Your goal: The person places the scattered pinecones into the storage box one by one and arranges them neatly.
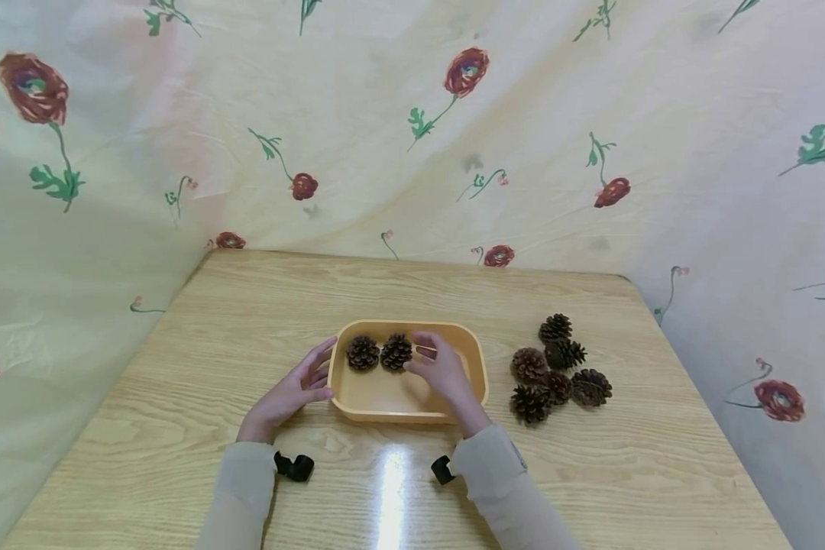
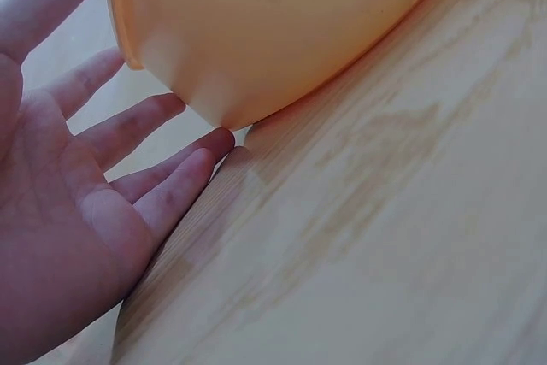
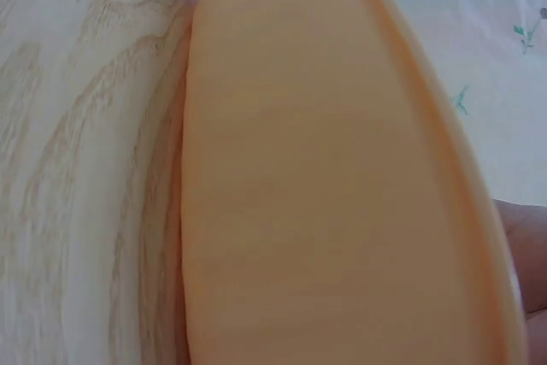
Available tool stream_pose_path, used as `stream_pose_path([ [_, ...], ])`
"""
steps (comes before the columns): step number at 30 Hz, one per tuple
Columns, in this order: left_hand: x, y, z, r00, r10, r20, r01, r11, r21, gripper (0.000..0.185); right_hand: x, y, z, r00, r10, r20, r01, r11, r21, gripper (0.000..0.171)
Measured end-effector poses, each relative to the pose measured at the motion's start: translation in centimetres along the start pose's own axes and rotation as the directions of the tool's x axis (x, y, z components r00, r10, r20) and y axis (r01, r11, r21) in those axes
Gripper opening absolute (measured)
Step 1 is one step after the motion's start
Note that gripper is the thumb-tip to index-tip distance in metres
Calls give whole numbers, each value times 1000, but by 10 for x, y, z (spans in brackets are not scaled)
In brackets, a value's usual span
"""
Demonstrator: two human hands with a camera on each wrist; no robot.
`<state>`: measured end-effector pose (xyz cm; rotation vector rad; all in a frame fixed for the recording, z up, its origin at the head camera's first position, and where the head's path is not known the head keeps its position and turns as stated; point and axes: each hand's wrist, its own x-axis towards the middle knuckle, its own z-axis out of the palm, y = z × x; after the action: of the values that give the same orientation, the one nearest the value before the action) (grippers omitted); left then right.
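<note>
We saw our left hand (image 1: 290, 393) lying flat on the pale wood-grain tabletop (image 1: 199, 359), just left of the shallow orange plastic tray (image 1: 477, 359). Its fingers (image 2: 141, 126) were straight and spread apart, gripping nothing, with the tips touching the tray's left wall.

Inside the tray, at its far end, sat two brown pine cones side by side, the left pine cone (image 1: 362, 352) and the right pine cone (image 1: 396, 351), touching each other.

Our right hand (image 1: 443, 373) reached over the tray's near wall into its right half. Its fingers were loosely bent and slightly apart, their tips just beside the right pine cone; we could not tell whether they touched it.

To the right of the tray, well apart from it, a cluster of six loose brown pine cones (image 1: 557, 370) lay bunched together on the tabletop.
</note>
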<state>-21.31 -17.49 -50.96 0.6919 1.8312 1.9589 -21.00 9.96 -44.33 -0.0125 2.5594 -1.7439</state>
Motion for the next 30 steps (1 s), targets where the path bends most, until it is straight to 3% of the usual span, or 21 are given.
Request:
stream_pose_path([
  [9,2,-2,-1,1000,2,4,-2,1000,-10,83,-13,-2,-15,998,-65,4,65,996,58,50],
  [30,0,-1,-2,1000,-13,-5,13,1000,-2,83,-40,-5,-47,995,-56,-83,63,994,84,48],
])
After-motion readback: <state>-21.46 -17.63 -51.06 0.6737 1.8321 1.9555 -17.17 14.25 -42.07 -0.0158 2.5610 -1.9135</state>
